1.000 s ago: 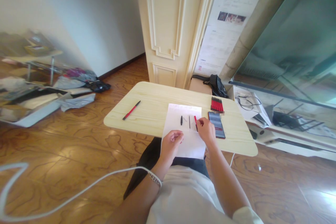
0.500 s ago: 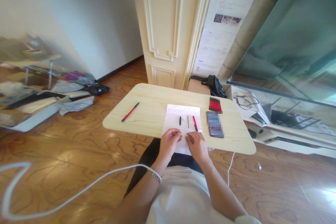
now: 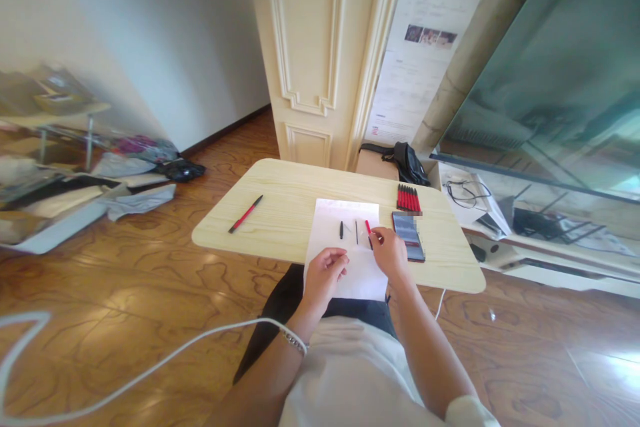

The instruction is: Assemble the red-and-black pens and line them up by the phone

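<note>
A white sheet of paper (image 3: 325, 220) lies on the table before me, with pen parts spread on it. These are a black pen tip piece (image 3: 341, 229), a thin dark refill (image 3: 357, 232), small pale bits too fine to name, and a red pen barrel (image 3: 367, 225) with a black end. My right hand (image 3: 390, 251) is closed, its fingertips pinching at the lower part of the barrel. Over the sheet's lower left, my left hand (image 3: 325, 273) has thumb and forefinger pressed together. Whatever lies between them is hidden.
A whole red and black pen (image 3: 245, 214) lies on the left of the pale wooden table (image 3: 285, 180). At the right are a row of several red pens (image 3: 409, 199) and a phone (image 3: 410, 240). A white cable (image 3: 200, 333) runs across my left wrist.
My right hand has moved forward and right, from the paper's lower part to the red barrel. The left hand stays about where it was, fingers still pinched.
</note>
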The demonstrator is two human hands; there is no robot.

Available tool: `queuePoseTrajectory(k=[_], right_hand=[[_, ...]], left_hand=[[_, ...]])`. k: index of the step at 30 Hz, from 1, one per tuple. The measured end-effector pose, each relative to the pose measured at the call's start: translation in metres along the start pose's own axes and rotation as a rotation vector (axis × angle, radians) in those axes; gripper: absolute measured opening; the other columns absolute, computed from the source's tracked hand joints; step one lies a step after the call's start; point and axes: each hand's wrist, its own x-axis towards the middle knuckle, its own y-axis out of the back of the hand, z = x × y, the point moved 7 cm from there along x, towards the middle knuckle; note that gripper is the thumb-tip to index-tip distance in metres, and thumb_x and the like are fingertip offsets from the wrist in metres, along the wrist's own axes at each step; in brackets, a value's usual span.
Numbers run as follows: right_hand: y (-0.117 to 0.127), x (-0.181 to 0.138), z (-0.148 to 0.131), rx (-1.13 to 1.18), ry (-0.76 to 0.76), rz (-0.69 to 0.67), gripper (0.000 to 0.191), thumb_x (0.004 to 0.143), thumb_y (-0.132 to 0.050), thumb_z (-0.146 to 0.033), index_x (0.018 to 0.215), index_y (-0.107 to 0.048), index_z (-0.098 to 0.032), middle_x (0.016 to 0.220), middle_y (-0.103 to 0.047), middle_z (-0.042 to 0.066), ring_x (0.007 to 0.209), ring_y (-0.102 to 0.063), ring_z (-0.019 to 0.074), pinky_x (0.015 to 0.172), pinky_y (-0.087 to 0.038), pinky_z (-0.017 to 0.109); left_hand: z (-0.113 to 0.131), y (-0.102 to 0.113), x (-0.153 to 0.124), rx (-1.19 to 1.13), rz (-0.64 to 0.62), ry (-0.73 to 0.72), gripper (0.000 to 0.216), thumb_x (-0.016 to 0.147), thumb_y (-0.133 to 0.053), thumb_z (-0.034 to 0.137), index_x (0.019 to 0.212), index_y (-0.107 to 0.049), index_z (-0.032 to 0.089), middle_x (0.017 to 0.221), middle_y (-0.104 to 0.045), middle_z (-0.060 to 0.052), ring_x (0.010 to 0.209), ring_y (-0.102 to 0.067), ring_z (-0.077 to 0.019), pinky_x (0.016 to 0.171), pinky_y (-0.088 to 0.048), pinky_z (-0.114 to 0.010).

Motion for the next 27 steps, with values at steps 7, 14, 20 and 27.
queuePoseTrajectory(k=[7,14,20,27], right_hand=[[-0.019,0.05,0.012,-0.247,-0.14,-0.237,0.034,0.086,-0.047,-0.046,0.092,-0.069,-0.021,0.09,-0.07,0.011,0.089,-0.063,0.0235,0.074,-0.04,0.03],[-0.032,0.059,0.016,-0.353,-0.245,-0.298,0.04,0.082,-0.05,-0.049,0.099,-0.069,-0.018,0.099,-0.068,0.016,0.094,-0.063,0.0268,0.075,-0.043,0.033],[-0.021,0.062,0.012,-0.235,-0.182,-0.281,0.035,0.083,-0.05,-0.045,0.084,-0.07,-0.017,0.086,-0.07,0.012,0.086,-0.063,0.0231,0.07,-0.041,0.029],[-0.015,0.019,-0.016,0.494,-0.013,-0.277,0.034,0.084,-0.048,-0.045,0.083,-0.064,-0.015,0.067,-0.063,0.003,0.062,-0.057,0.0146,0.06,-0.042,0.025]], left_hand=[[-0.001,-0.005,-0.005,-0.035,-0.013,0.046,0.028,0.071,-0.069,0.037,0.088,-0.064,0.016,0.069,-0.063,-0.001,0.049,-0.049,-0.0076,0.045,-0.035,-0.02],[-0.001,-0.005,-0.006,-0.046,-0.005,0.069,0.029,0.07,-0.07,0.037,0.087,-0.064,0.015,0.07,-0.063,-0.002,0.05,-0.05,-0.0078,0.044,-0.034,-0.019],[-0.001,-0.005,-0.008,-0.064,-0.009,0.068,0.027,0.07,-0.07,0.037,0.087,-0.064,0.016,0.067,-0.06,-0.001,0.055,-0.052,-0.0096,0.046,-0.034,-0.019],[0.0,-0.002,-0.004,0.004,0.051,0.016,0.031,0.072,-0.068,0.043,0.088,-0.067,0.016,0.073,-0.066,-0.004,0.066,-0.06,-0.0148,0.059,-0.044,-0.024]])
